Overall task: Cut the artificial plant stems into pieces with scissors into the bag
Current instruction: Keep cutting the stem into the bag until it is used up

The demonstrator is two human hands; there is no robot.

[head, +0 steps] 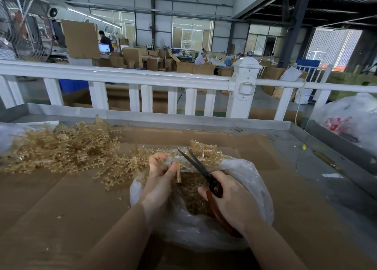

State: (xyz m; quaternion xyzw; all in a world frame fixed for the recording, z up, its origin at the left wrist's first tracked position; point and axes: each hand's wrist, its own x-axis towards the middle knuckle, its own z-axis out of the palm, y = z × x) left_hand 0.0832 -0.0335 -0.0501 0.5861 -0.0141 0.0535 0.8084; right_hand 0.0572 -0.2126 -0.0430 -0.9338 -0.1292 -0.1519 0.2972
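Head view. The left hand point(161, 171) pinches one short stem piece point(178, 173) over the open mouth of the one clear bag point(253, 180), presumably so cuttings drop inside. The right hand point(230, 196) grips one pair of red-handled scissors point(195, 165), blades parted above the bag. One heap of uncut stems point(61, 147) lies left of the bag on the cardboard point(61, 198).

A factory hall: steel walls, stacked cardboard boxes point(132, 54), workers at benches, a white railing point(122, 73).
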